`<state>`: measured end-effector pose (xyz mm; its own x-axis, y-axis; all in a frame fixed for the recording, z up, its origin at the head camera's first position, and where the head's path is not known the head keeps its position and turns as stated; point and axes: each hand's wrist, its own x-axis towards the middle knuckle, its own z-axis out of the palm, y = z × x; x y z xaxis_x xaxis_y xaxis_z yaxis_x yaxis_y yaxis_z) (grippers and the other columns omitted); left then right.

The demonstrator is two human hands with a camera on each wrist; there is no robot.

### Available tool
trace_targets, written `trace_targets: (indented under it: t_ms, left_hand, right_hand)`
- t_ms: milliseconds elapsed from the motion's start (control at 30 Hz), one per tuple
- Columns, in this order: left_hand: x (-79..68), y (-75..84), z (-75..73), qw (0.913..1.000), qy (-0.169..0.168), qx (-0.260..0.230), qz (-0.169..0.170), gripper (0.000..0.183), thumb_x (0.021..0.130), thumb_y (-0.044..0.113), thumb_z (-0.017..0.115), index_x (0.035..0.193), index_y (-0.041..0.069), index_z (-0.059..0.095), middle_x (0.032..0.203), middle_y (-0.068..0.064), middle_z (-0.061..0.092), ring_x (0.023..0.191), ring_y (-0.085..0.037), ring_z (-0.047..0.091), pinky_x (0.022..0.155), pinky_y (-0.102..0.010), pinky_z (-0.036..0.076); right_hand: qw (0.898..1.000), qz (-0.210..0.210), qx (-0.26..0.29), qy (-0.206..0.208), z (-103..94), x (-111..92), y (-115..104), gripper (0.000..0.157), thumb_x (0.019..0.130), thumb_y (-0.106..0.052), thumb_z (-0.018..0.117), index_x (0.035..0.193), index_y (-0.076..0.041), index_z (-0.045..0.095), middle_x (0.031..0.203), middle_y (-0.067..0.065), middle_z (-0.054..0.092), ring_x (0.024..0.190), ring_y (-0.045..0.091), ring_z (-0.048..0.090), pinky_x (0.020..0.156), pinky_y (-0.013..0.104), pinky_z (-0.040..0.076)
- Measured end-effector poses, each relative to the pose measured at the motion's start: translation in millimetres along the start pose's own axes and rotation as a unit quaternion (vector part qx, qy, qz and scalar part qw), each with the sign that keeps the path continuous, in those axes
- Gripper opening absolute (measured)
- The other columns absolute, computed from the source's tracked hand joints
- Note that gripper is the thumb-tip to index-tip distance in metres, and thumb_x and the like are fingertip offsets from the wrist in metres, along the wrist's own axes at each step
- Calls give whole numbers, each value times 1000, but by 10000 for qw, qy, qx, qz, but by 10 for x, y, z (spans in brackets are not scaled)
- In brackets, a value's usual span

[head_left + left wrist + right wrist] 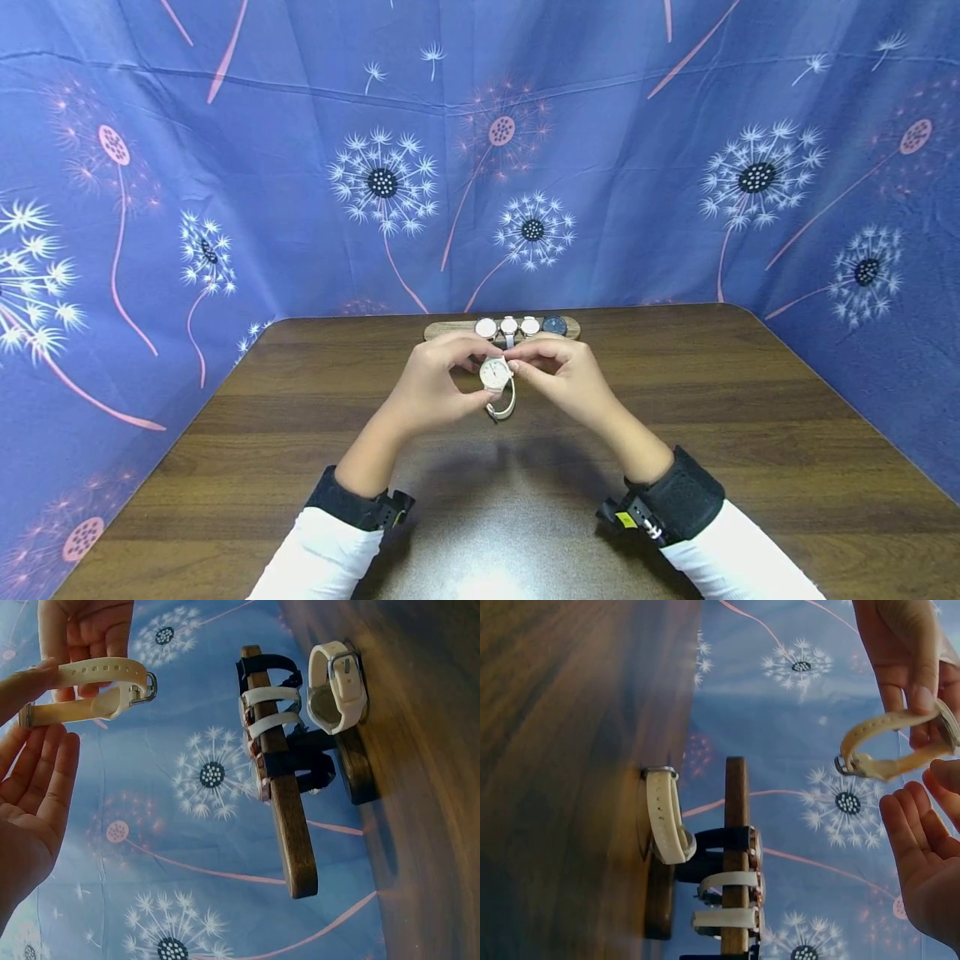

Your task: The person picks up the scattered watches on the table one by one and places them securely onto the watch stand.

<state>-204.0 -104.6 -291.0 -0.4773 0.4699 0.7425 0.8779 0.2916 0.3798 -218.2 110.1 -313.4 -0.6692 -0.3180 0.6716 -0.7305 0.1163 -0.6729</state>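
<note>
A wristwatch (495, 374) with a white round dial and a cream strap is held up above the table, dial toward the head camera. Its buckled strap (105, 673) hangs as a loop behind the dial. My left hand (435, 385) grips the watch by its upper and lower edges, between thumb and fingers. At the right side of the case, the thumb and forefinger of my right hand (568, 375) pinch its edge. The right wrist view shows the other fingers of my right hand (926, 859) stretched out below the strap.
Beyond the hands stands a wooden watch stand (435, 331) carrying several watches on its upper bar, one with a dark dial (555, 325). Another cream-strapped watch (337, 688) sits low at the stand's base. Blue dandelion-patterned cloth (615, 167) surrounds the wooden table (750, 433).
</note>
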Motion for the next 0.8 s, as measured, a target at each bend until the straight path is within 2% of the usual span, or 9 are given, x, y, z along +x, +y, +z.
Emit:
trace_targets:
  t_ms: [167,333,467,600,667,733,800]
  left_hand:
    - [-8,-100,-84,9996,188,50,-210,44,62,-3,88,102,2,70,106,-9,68,93,-19,62,74,-26,57]
    - [-32,-208,-234,9971,372,108,-662,45,60,-7,88,101,0,70,104,-8,68,90,-18,64,74,-31,58]
    - [-63,-284,-388,9923,561,408,-1026,46,59,-7,88,101,1,71,102,-6,68,86,-17,63,76,-29,57]
    - [-97,-356,-530,9872,732,645,-1265,46,59,-7,88,101,1,71,101,-6,68,81,-17,65,75,-29,56]
    - [-118,-396,-588,9847,803,691,-1382,46,60,-7,88,101,1,71,100,-6,68,79,-18,67,74,-30,56]
    - [-144,-443,-631,9826,821,683,-1522,45,61,-8,87,102,0,70,100,-7,68,79,-19,68,74,-30,57]
    - [-170,-493,-662,9802,794,738,-1656,44,62,-8,86,103,0,70,99,-8,68,80,-21,69,75,-30,57]
  right_hand:
    - [9993,209,-186,257,-106,48,39,11,85,2,72,95,5,74,95,13,71,83,10,64,68,22,57]
    - [9950,546,-509,662,-286,109,85,12,85,3,72,96,7,73,97,17,70,76,4,62,64,15,53]
    - [9910,856,-414,939,-432,141,-1,15,87,7,67,100,13,69,92,25,69,70,1,63,61,15,52]
    - [9878,1012,-188,1172,-554,157,-75,19,89,7,65,103,19,65,83,17,72,68,1,65,62,16,53]
    - [9857,1097,-189,1266,-616,155,-36,20,89,6,64,104,19,64,82,10,73,67,0,65,63,16,53]
    - [9838,1171,-291,1326,-677,140,19,21,90,4,64,106,19,64,85,11,73,68,0,66,64,15,54]
    - [9813,1276,-520,1341,-737,116,94,22,91,3,64,107,18,64,88,18,71,67,-1,65,64,15,54]
